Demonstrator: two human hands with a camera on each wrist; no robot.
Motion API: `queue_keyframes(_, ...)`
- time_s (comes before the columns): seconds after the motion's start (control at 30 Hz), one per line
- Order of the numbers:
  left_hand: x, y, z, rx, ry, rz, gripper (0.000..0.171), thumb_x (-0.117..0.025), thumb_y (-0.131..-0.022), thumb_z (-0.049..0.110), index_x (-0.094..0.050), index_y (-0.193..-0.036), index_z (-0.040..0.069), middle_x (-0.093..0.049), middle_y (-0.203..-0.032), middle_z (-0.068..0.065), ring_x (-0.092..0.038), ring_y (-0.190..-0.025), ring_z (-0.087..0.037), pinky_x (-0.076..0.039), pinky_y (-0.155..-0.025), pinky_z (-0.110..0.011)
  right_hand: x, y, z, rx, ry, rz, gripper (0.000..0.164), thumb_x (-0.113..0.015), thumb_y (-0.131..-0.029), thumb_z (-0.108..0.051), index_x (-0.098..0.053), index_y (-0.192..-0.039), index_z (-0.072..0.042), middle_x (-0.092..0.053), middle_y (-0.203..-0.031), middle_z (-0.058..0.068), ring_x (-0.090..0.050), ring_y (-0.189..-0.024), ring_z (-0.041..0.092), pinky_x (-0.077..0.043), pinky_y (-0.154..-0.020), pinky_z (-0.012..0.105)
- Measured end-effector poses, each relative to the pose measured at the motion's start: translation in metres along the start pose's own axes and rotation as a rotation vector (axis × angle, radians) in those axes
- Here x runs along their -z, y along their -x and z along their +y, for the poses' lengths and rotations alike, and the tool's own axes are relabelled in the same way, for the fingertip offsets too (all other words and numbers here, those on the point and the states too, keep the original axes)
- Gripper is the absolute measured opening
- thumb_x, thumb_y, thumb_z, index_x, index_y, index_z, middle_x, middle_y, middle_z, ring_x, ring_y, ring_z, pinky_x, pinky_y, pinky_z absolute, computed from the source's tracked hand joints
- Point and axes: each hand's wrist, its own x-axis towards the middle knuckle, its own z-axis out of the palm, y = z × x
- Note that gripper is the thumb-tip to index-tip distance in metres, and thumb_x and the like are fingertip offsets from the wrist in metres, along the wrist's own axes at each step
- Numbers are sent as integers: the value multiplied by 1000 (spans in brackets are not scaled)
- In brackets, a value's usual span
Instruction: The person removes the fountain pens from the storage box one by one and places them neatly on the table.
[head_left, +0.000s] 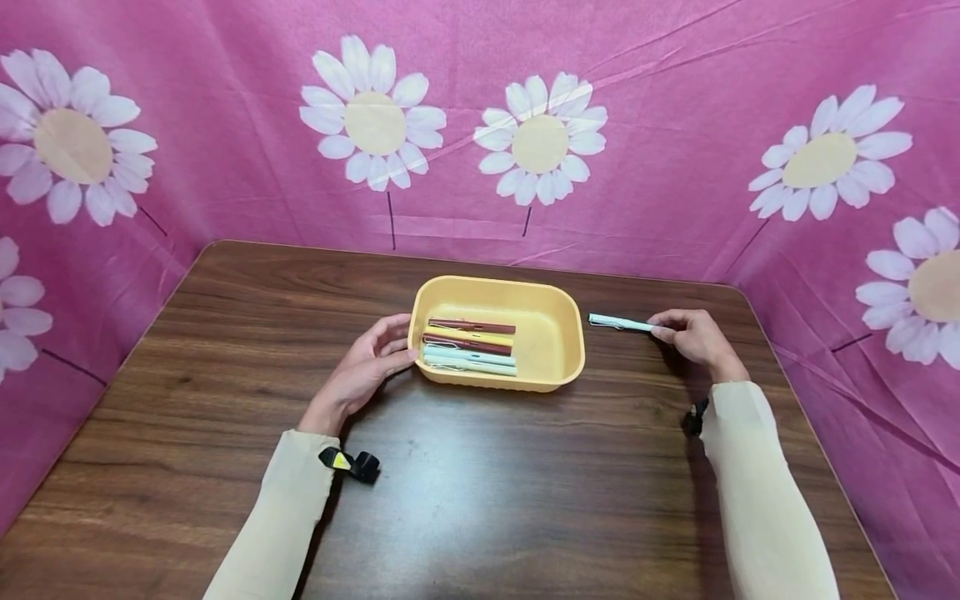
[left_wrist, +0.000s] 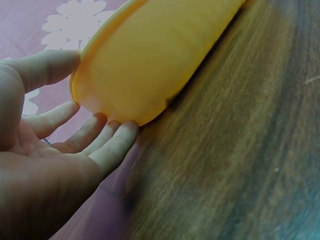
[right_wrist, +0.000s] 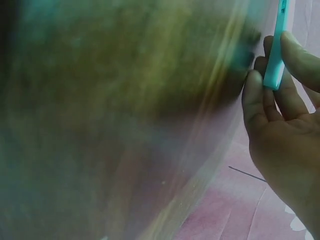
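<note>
at the near edge, 2 pale sleeves (head_left: pixel 277 508) reach in over the worktop (head_left: pixel 525 492), each with a black strap (head_left: pixel 352 463) at the wrist. the left hand (head_left: pixel 362 367) is spread, thumb at the rim and fingertips against the outer wall at the left end of the yellow tray (head_left: pixel 551 342). the right hand (head_left: pixel 693 336), off to the tray's right, pinches 1 pale pen (head_left: pixel 621 322) between thumb and fingers at the pen's right end. the pen juts leftward from the fingertips, its other end just beside the tray's right rim but apart from it; whether it touches the worktop, i cannot tell. it is slim and straight, light mint-blue, with a clip along its left part; in the right wrist view the held end looks flat and turquoise, with a small dark mark further up.

inside the tray, towards the left hand, more pens lie side by side, roughly parallel: at the near side 2 pale pens (head_left: pixel 471 362), then a dark red, 1 yellow pen (head_left: pixel 480 337) and another dark red. the tray has rounded corners. beyond the brown wood-grain worktop hangs a pink cloth (head_left: pixel 465 50) with white daisies (head_left: pixel 375 123).
</note>
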Motion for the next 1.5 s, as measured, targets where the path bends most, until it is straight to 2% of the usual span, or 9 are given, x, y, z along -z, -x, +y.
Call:
queue_keyframes(0.23, -1, 0, 1, 0, -1, -3, 68, -63, -93, -5, -30, -153, -4, -36, -150, -28, -39, -138, -41, -50, -98, -24, 1, -1, -1, -90, 29, -13, 28, -68, -99, -19, -72, -115, 4, -66, -120, 25, -54, -100, 21, -43, -81, 24)
queue_keyframes(0.4, -1, 0, 1, 1, 10, -6, 67, -62, -93, -6, -30, -152, -5, -36, -150, -29, -38, -138, -42, -51, -98, -23, 1, 1, -4, -98, 51, -18, 28, -70, -98, -18, -73, -115, 3, -67, -120, 26, -57, -102, 26, -46, -84, 28)
queue_keyframes(0.6, -1, 0, 0, 2, 10, -9, 66, -62, -94, -6, -31, -152, -4, -36, -150, -28, -38, -138, -42, -50, -98, -24, 0, 2, -5, -84, 68, -16, 28, -69, -98, -15, -71, -117, 6, -63, -124, 31, -57, -112, 41, -47, -96, 52)
queue_keyframes(0.7, -1, 0, 0, 1, 10, -9, 66, -63, -94, -6, -31, -152, -5, -36, -150, -29, -38, -138, -42, -50, -98, -24, -1, 2, -4, -74, 65, -8, 29, -68, -98, -13, -70, -119, 8, -62, -126, 32, -55, -116, 44, -45, -100, 56)
queue_keyframes(1.07, 0, 0, 1, 0, 12, -7, 66, -62, -94, -7, -30, -152, -5, -35, -151, -29, -37, -139, -42, -50, -98, -23, 3, 0, -12, -73, 60, 16, 41, -67, -100, -22, -64, -128, 8, -63, -122, 31, -56, -104, 36, -46, -85, 36)
queue_keyframes(1.13, 0, 0, 2, -1, 13, -6, 66, -62, -94, -7, -31, -152, -5, -35, -151, -29, -37, -139, -42, -50, -98, -23, 3, 1, -15, -88, 45, 45, 43, -66, -100, -24, -63, -129, 7, -63, -122, 32, -57, -104, 37, -47, -85, 40)
queue_keyframes(1.27, 0, 0, 2, -3, 11, -6, 66, -62, -94, -6, -30, -152, -5, -35, -151, -29, -37, -139, -42, -50, -98, -23, 4, 3, -23, -112, -10, 98, 47, -65, -101, -28, -61, -133, 6, -57, -133, 32, -52, -120, 44, -44, -98, 53)
queue_keyframes(1.33, 0, 0, 2, -1, 9, -4, 66, -62, -94, -6, -31, -152, -5, -35, -151, -29, -37, -139, -42, -50, -98, -23, 3, 4, -27, -112, -40, 113, 49, -65, -101, -30, -60, -134, 6, -55, -136, 32, -50, -125, 45, -42, -100, 53)
queue_keyframes(1.5, 0, 1, 2, 10, 8, -2, 66, -62, -94, -6, -31, -152, -4, -35, -151, -28, -38, -139, -42, -51, -98, -23, -2, 8, -42, -54, -69, 161, 49, -66, -100, -30, -60, -134, 5, -60, -131, 29, -56, -112, 30, -45, -85, 27)
